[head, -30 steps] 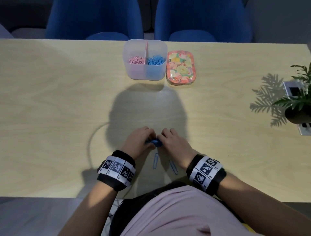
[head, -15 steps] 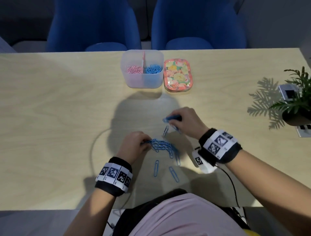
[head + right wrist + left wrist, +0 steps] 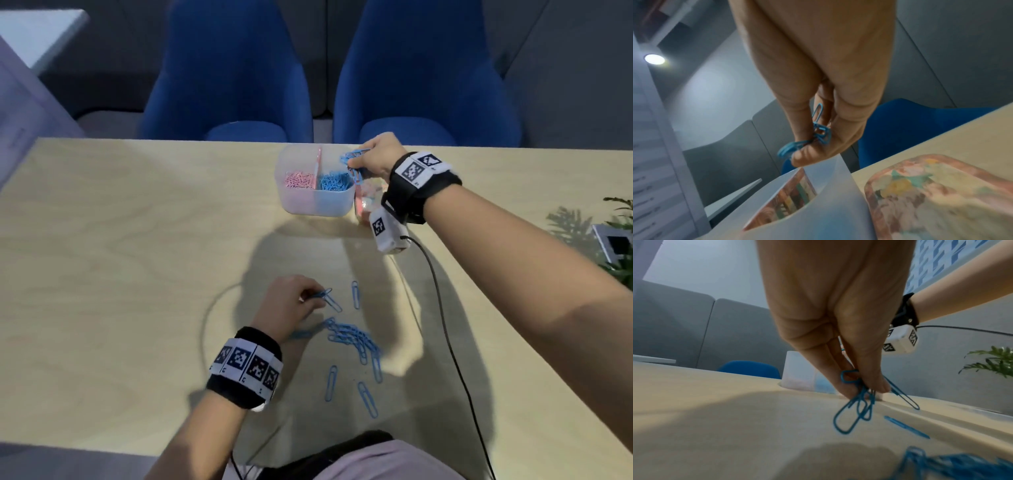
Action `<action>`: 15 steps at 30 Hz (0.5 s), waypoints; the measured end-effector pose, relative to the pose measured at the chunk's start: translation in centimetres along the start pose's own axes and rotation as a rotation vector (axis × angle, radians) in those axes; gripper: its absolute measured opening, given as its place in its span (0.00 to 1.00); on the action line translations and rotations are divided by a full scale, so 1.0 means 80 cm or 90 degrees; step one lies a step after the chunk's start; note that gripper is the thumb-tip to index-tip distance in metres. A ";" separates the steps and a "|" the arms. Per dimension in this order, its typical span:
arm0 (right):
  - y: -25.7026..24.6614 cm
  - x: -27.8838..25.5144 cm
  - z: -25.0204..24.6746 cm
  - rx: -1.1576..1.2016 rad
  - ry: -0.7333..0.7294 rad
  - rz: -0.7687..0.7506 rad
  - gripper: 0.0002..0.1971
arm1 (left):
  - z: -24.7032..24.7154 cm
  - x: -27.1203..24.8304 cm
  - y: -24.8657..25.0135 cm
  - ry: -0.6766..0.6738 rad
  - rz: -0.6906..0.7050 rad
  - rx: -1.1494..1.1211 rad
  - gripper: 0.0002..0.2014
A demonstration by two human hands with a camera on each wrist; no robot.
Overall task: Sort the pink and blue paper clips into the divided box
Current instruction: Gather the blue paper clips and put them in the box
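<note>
Right hand (image 3: 378, 157) pinches blue clips (image 3: 352, 161) above the divided box (image 3: 317, 205) blue side (for release); left hand (image 3: 287, 305) pinches more blue paper clips (image 3: 325, 296) off the surface (image 3: 120, 257)

- My head view looks forward and down over the table (image 3: 120, 257), divided box (image 3: 317, 202) toward 12 o'clock.
- Left wrist view sits low, close behind the left hand (image 3: 830, 318), facing the box (image 3: 797, 378).
- Right wrist view hangs just above the box rim (image 3: 840, 168); all three share it.
</note>
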State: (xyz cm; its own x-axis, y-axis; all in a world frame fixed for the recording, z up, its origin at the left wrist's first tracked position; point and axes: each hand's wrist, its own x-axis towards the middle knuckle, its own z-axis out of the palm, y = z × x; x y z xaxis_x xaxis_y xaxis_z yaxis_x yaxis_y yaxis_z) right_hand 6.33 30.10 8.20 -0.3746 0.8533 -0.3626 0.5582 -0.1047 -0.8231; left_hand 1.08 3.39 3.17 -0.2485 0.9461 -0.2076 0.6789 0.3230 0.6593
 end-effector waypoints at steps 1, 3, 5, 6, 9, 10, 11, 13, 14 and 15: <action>-0.003 0.009 0.005 -0.029 0.003 -0.001 0.14 | -0.003 0.006 0.004 0.007 0.001 -0.019 0.10; -0.009 0.019 0.012 -0.084 0.004 -0.004 0.18 | -0.011 0.021 0.013 0.025 0.006 -0.049 0.09; -0.016 0.018 0.015 -0.085 -0.001 0.011 0.18 | -0.019 0.042 0.024 0.044 0.009 -0.070 0.09; -0.018 0.015 0.016 -0.053 -0.006 0.025 0.14 | -0.024 0.053 0.030 0.056 0.008 -0.088 0.09; -0.018 -0.001 0.010 0.027 -0.028 0.059 0.06 | -0.041 0.096 0.045 0.132 0.008 -0.103 0.10; -0.015 -0.009 0.004 0.045 -0.034 0.053 0.04 | -0.047 0.112 0.049 0.164 0.009 -0.096 0.11; -0.010 -0.019 -0.002 0.060 -0.033 0.043 0.03 | -0.052 0.129 0.054 0.192 0.009 -0.095 0.11; 0.004 -0.043 -0.016 0.113 -0.039 0.025 0.03 | -0.062 0.161 0.063 0.218 0.009 -0.079 0.11; 0.015 -0.056 -0.022 0.147 -0.045 0.020 0.05 | -0.066 0.177 0.066 0.216 0.007 -0.055 0.11; 0.026 -0.072 -0.027 0.168 -0.054 0.023 0.08 | -0.069 0.192 0.070 0.212 0.007 -0.029 0.10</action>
State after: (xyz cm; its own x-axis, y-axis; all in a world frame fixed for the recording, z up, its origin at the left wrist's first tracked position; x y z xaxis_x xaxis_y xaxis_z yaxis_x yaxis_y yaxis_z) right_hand 11.23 26.07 9.51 -0.4242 0.8022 -0.4201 0.3642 -0.2737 -0.8902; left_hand -2.74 19.57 7.66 -0.4587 0.8876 0.0420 0.6527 0.3045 0.6937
